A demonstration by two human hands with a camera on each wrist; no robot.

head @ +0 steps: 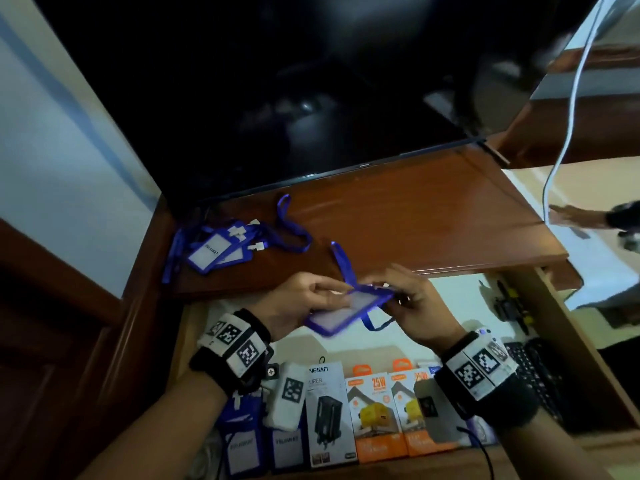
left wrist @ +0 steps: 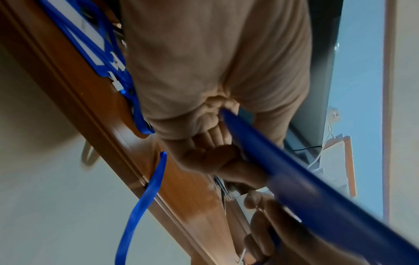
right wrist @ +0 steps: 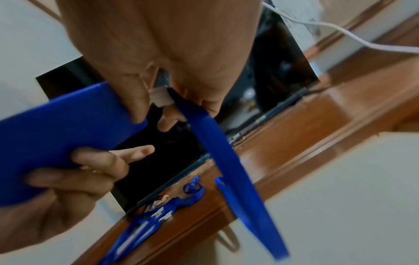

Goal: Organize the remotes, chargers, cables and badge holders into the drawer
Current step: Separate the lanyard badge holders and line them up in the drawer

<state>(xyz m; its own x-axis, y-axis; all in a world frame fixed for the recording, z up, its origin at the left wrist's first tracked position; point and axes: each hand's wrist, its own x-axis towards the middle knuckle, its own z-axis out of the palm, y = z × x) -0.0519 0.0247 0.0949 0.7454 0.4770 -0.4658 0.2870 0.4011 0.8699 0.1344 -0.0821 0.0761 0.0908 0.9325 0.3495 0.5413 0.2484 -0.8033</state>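
Badge holder of blue plastic with a clear window (head: 346, 308), a flat rectangular sleeve, is held in the air between both hands above the open wooden drawer (head: 561, 341). Left hand (head: 298, 304) grips its near end, thumb on top and fingers (right wrist: 95, 159) curled under the blue back. Right hand (head: 414, 306) pinches the far end at the clip, fingers (right wrist: 136, 100) closed on the edge, and the blue ribbon lanyard (head: 343, 261) runs from those fingertips up onto the brown wooden shelf top (head: 415, 209). Beyond the left fingers, a heap of more blue badge holders with lanyards (head: 221, 249) lies on that shelf top. Below the wrists, inside the drawer, stand boxed chargers in orange and white packaging (head: 375, 414) beside further blue badge holders (head: 242, 441).
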